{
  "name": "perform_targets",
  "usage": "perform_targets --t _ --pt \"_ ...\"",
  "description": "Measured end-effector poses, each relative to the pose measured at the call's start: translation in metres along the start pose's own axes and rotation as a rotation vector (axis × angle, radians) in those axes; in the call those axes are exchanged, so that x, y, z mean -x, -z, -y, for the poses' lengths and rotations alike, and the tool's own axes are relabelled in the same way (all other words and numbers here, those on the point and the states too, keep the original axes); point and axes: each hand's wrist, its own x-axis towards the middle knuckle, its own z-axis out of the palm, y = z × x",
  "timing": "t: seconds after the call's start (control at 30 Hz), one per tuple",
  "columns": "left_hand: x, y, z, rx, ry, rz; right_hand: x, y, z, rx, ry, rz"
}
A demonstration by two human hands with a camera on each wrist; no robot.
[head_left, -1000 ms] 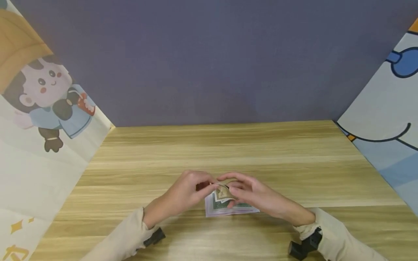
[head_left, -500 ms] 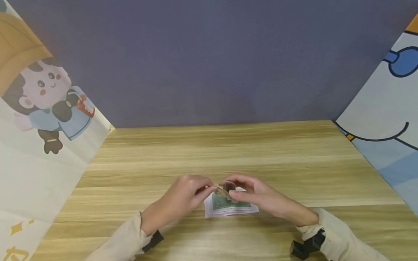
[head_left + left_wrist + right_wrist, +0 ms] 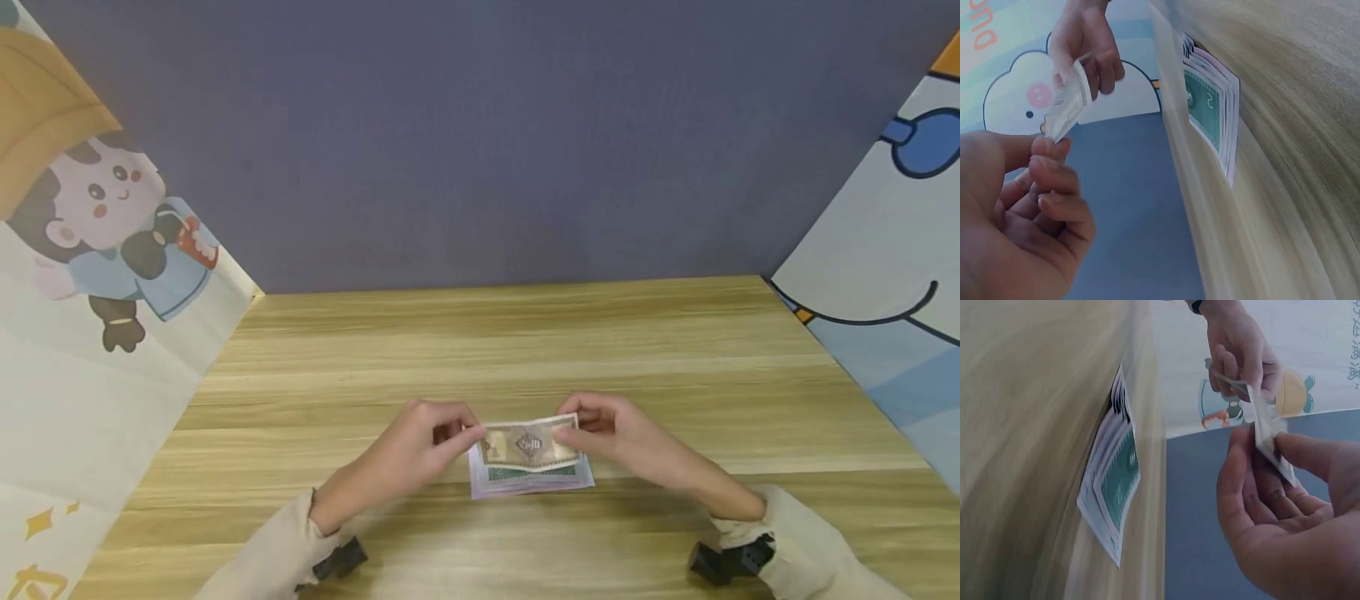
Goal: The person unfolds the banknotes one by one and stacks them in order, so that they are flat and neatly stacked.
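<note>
A small brownish-yellow banknote (image 3: 528,444) is stretched flat between my two hands, raised over a stack of other notes. My left hand (image 3: 420,442) pinches its left end between thumb and fingertips. At the other end, my right hand (image 3: 618,433) pinches the note with the thumb on the near face. Beneath lies the stack of banknotes (image 3: 1110,469) on the table, a green note (image 3: 1204,106) marked 2 on top and larger pale purple edges showing under it. In the head view the held note covers most of the green one.
The wood-grain table (image 3: 480,350) spreads around the stack. A grey-blue panel (image 3: 487,150) stands along its back edge, with cartoon-printed side walls (image 3: 97,275) at left and right. Each wrist wears a black camera (image 3: 731,560).
The brown note, bent and partly hidden between the hands before, is now spread out flat with its face showing. My right hand has moved right, away from the left.
</note>
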Motion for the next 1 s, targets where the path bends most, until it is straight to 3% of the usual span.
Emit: perform_targets --t 0.13,0.33,0.77,1.0 --pt "-0.002 -0.001 0.009 0.033 0.035 0.054 0.001 0.003 0.0 0.072 -0.029 -0.023" --pt "-0.008 -0.009 0.021 0.003 0.092 0.145 -0.005 0.003 -0.007 0.179 -0.094 -0.024" --pt "-0.02 -0.025 0.045 -0.085 0.172 0.289 -0.018 -0.002 -0.027 0.412 -0.055 0.04" --pt "-0.02 -0.032 0.048 -0.143 0.158 0.319 -0.021 -0.01 -0.031 0.533 -0.063 0.05"
